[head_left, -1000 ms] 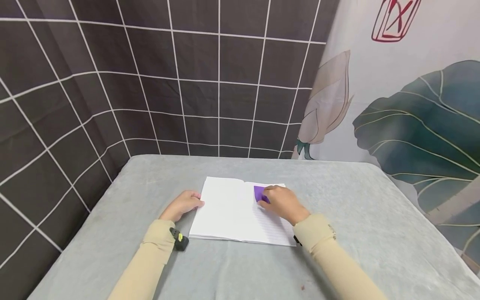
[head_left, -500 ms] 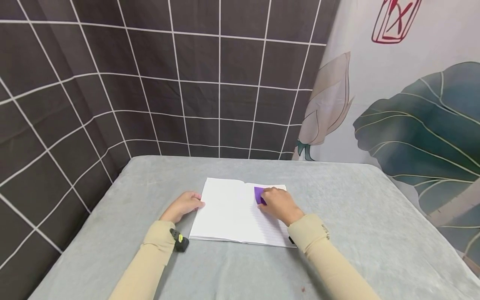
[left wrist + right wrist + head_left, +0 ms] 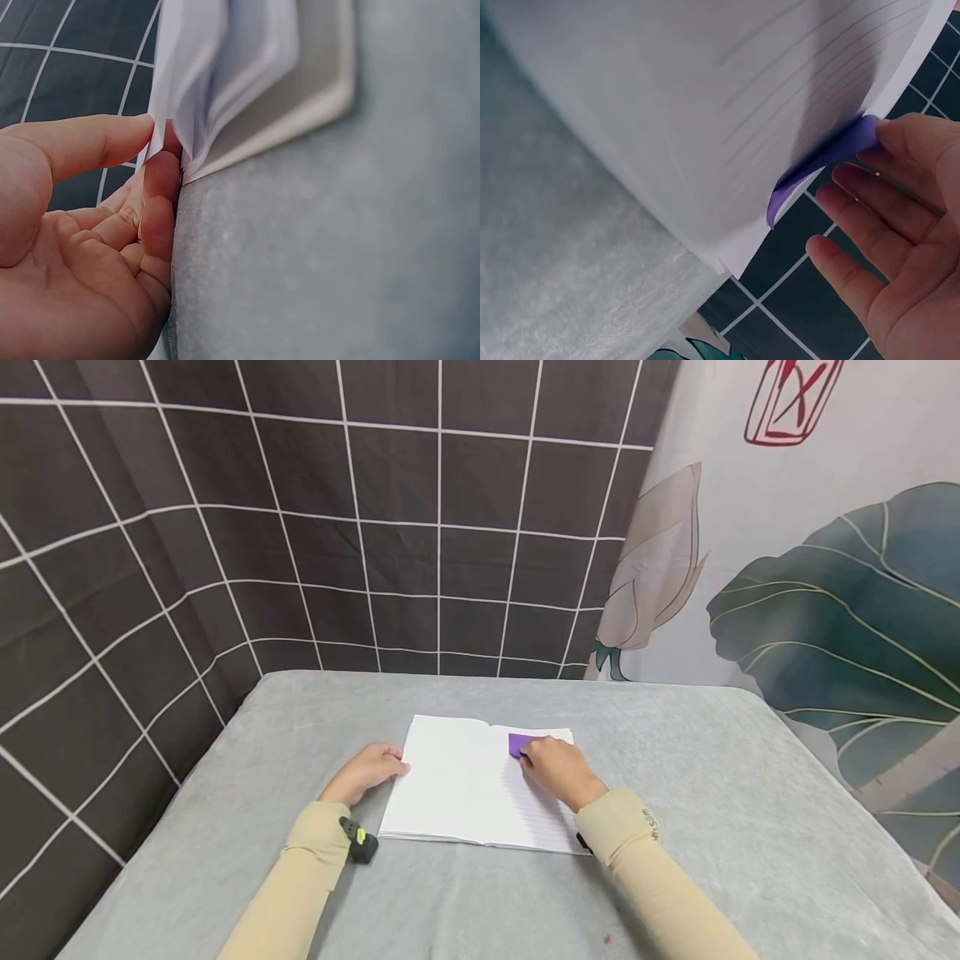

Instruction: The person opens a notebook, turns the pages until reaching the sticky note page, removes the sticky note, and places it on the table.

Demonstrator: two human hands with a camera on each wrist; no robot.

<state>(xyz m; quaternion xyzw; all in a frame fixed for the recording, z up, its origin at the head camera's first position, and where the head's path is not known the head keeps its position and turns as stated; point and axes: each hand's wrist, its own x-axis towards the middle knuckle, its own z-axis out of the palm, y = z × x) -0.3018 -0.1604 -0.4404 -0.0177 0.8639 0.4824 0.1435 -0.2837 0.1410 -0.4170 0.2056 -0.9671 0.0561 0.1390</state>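
An open notebook (image 3: 453, 785) lies on the table, its right page lined. My left hand (image 3: 369, 772) is at its left edge; in the left wrist view the thumb and index finger pinch a page edge (image 3: 156, 139), with more loose leaves beside it. Over the upper part of the right page, my right hand (image 3: 561, 768) pinches a purple piece of paper (image 3: 517, 743), perhaps a sticky note. Seen from the right wrist, the purple paper (image 3: 832, 150) curls up off the page between thumb and index finger, while the other fingers (image 3: 855, 281) extend loosely. The hand hides part of it.
A grey cloth (image 3: 450, 902) covers the table under the notebook. Behind and to the left hangs a dark curtain with a white grid (image 3: 390, 552). A pale curtain with a leaf print (image 3: 840, 593) hangs at the right.
My right hand has shifted slightly left, and its fingertips have moved up along the purple paper. The near edge of that paper now curls upward, showing less purple. My left hand stays put.
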